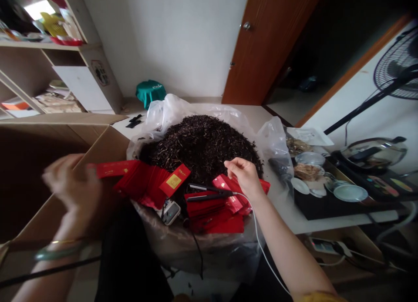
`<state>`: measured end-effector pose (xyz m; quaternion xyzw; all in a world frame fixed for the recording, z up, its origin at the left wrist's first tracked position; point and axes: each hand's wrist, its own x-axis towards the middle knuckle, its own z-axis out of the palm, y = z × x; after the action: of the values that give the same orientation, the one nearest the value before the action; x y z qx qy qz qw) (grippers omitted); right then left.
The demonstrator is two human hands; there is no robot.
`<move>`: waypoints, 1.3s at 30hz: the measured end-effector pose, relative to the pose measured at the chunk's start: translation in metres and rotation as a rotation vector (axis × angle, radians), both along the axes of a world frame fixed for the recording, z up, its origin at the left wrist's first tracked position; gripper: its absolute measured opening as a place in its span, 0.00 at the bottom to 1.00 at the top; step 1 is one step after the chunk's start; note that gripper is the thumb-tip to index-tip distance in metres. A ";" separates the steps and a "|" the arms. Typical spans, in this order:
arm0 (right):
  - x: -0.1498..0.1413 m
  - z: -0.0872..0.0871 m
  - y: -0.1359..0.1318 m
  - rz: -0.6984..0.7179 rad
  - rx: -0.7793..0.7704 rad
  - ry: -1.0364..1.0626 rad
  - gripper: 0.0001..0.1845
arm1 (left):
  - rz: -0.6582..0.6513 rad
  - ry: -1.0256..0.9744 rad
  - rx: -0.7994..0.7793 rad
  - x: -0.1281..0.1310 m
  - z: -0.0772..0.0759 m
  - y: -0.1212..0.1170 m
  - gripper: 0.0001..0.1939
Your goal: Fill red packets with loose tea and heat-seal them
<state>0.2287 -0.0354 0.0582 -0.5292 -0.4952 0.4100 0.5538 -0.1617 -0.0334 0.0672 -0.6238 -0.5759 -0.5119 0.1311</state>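
My left hand (70,186), smeared by motion, is at the edge of the cardboard box, close to the end of a red packet (117,168). Whether it touches that packet I cannot tell. My right hand (243,173) has its fingers curled in a pinch over the front of a heap of dark dried tea leaves (202,141); anything in them is too small to make out. Below it, a black flat-iron-shaped clamp tool (210,197) with a white cord lies across red packets (212,219). A red packet with a gold label (174,181) rests on the left pile (143,182).
The tea sits in a clear plastic bag (170,108). An open cardboard box (98,149) stands at left. A small grey-white device (170,212) lies between the packet piles. On the right are a black tea tray (321,210) with cups, a glass kettle (375,154) and a fan (400,65).
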 end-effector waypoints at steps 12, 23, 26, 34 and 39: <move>0.004 -0.007 0.004 0.165 -0.017 -0.312 0.19 | -0.205 0.441 -0.830 0.148 -0.063 0.032 0.28; 0.014 -0.013 0.007 0.303 -0.326 -1.299 0.10 | -0.128 0.218 -0.656 0.130 -0.066 0.037 0.26; 0.006 -0.024 0.009 0.309 -0.320 -1.346 0.13 | -0.107 0.327 -0.693 0.129 -0.066 0.035 0.26; 0.002 -0.032 0.009 0.283 -0.263 -1.359 0.18 | -0.157 0.352 -0.553 0.138 -0.077 0.031 0.22; 0.000 -0.032 0.011 0.244 -0.191 -1.297 0.12 | -0.377 0.185 -0.373 0.148 -0.081 0.028 0.10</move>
<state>0.2284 -0.0247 0.0261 -0.6554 -0.7459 0.1103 0.0442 -0.0141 -0.0054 -0.0137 -0.7774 -0.5196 -0.3531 -0.0316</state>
